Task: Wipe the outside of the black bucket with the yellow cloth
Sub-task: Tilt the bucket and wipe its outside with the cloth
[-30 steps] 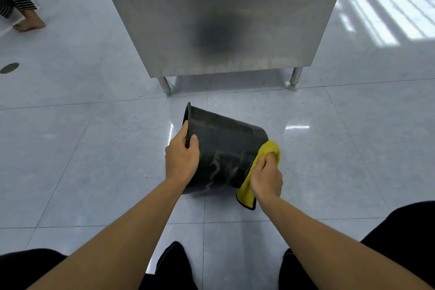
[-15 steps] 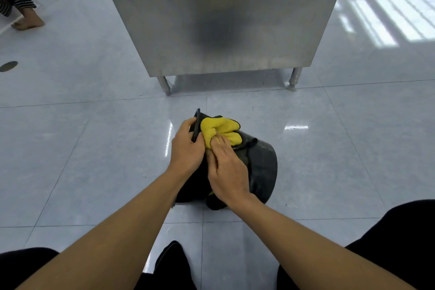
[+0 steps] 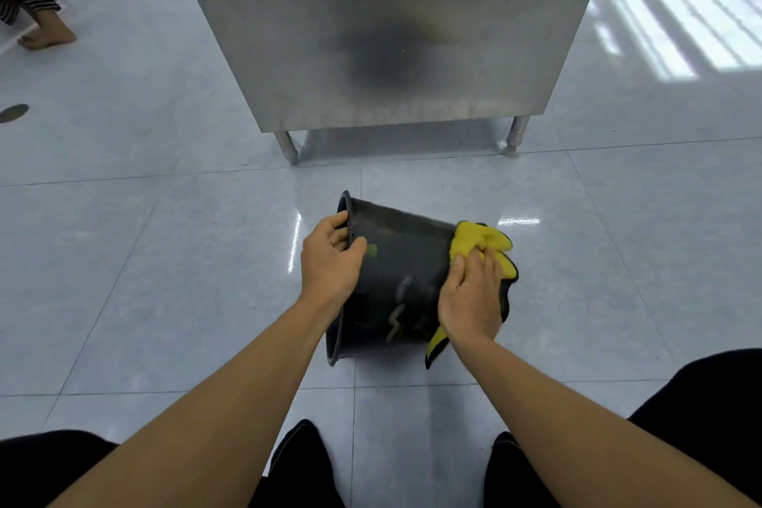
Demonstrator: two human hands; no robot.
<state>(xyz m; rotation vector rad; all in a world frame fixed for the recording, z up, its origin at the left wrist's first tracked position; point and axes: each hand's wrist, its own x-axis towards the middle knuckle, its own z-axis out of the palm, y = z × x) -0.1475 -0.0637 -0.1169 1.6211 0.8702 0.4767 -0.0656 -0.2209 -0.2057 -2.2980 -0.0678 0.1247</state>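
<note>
The black bucket (image 3: 398, 272) lies on its side on the tiled floor, its open mouth to the left and its base to the right. My left hand (image 3: 330, 264) grips the rim at the mouth, fingers hooked inside. My right hand (image 3: 470, 297) presses the yellow cloth (image 3: 480, 241) against the bucket's base end. The cloth bunches above my fingers and a corner hangs out below my wrist. Pale streaks show on the bucket's side between my hands.
A stainless steel cabinet (image 3: 387, 25) on short legs stands just beyond the bucket. Another person's bare foot (image 3: 47, 35) is on the floor at the far left. My knees in dark trousers fill the bottom corners. Glossy floor tiles spread to left and right.
My right hand has slid the cloth from the rim end, beside my left hand, along the bucket to its base end. The left hand has kept its hold on the rim.
</note>
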